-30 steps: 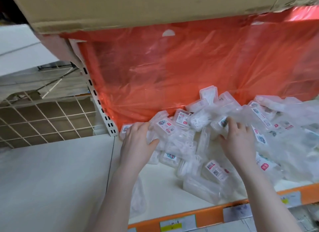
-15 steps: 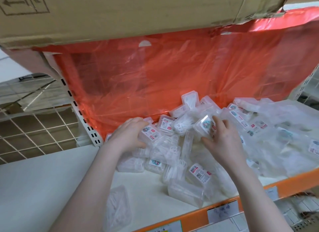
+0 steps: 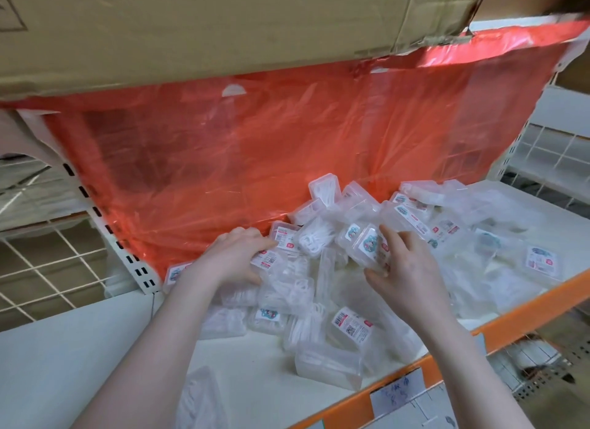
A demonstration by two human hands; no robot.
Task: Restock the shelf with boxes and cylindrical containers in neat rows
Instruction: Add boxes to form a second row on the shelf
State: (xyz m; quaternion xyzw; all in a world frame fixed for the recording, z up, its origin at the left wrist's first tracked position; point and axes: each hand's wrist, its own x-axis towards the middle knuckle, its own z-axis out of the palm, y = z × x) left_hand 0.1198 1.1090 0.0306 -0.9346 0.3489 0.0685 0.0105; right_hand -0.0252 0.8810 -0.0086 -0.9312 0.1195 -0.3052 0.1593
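A loose heap of small clear plastic boxes (image 3: pixel 322 288) with printed labels lies on the white shelf (image 3: pixel 255 364). My left hand (image 3: pixel 230 262) rests on the left side of the heap, fingers curled over a labelled box (image 3: pixel 268 261). My right hand (image 3: pixel 405 269) pinches a clear box (image 3: pixel 367 246) with a round blue sticker between thumb and fingers, tilted above the heap. More boxes spread to the right (image 3: pixel 539 262). One box (image 3: pixel 329 363) lies near the front edge.
A red plastic sheet (image 3: pixel 255 160) hangs behind the heap. A big cardboard carton (image 3: pixel 191 29) overhangs from above. The shelf has an orange front rail (image 3: pixel 479 339) with paper tags. A wire grid (image 3: pixel 48 269) stands to the left, and a perforated upright (image 3: pixel 105 227).
The view has shifted left and closer. My right hand has lifted the stickered box a little out of the heap. My left hand stays on the boxes at the left.
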